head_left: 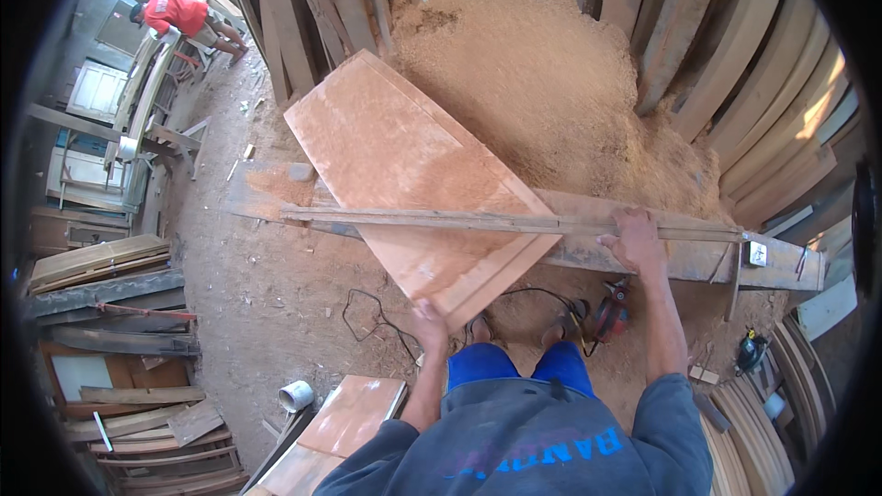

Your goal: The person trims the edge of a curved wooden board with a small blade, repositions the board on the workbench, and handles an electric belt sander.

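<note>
A large wooden panel (386, 142), dusted with sawdust, lies aslant across a long plank bench (680, 259). Long narrow wooden strips (441, 219) run left to right over the panel and along the bench. At the panel's near corner, my left hand (429, 326) has its fingers closed on the edge; part of them is hidden there. My right hand (636, 241) is curled over the strips to the right of the panel, its thumb on the near side.
A sawdust heap (524, 64) lies beyond the bench, ringed by leaning boards (707, 37). By my feet are a red power tool (611, 308) and a black cord (377, 317). Another panel (354, 418) is at lower left. A person in red (175, 11) bends over timber far left.
</note>
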Motion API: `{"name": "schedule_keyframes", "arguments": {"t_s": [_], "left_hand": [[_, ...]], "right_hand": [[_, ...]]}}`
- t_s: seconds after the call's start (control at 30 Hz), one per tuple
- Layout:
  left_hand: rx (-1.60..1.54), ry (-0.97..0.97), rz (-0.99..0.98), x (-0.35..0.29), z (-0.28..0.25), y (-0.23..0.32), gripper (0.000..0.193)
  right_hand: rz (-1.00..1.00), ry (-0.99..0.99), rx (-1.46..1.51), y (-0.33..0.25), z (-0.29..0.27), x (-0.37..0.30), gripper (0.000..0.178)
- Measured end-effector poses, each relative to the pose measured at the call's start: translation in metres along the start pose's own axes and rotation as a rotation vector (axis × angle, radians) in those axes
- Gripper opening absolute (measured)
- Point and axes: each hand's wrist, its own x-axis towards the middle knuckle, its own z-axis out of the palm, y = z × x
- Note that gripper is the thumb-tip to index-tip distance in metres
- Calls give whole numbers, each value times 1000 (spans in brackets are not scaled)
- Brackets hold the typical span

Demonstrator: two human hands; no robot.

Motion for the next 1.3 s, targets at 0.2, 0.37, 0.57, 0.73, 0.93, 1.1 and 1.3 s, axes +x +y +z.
{"name": "schedule_keyframes", "arguments": {"t_s": [0.2,0.37,0.57,0.73,0.93,1.1,1.3], "left_hand": [[-636,-388,-368,8,2,-30,51],[-620,-551,-457,75,-26,-12,58],[-859,-494,-368,157,-16,20,53],[-920,-449,-146,139,-8,6,52],[-1018,-545,-98,45,4,35,50],[-982,-655,-311,-57,64,-9,52],[-922,-826,-280,-44,49,16,49]], "right_hand": [[219,278,413,-16,52,-31,34],[98,-304,643,-54,182,-66,47],[346,-329,1634,-170,262,-64,35],[316,-463,1702,-158,250,-71,29],[354,-443,1751,-78,247,-110,33],[609,-410,1674,17,258,-177,33],[739,-118,1733,66,266,-220,31]]}}
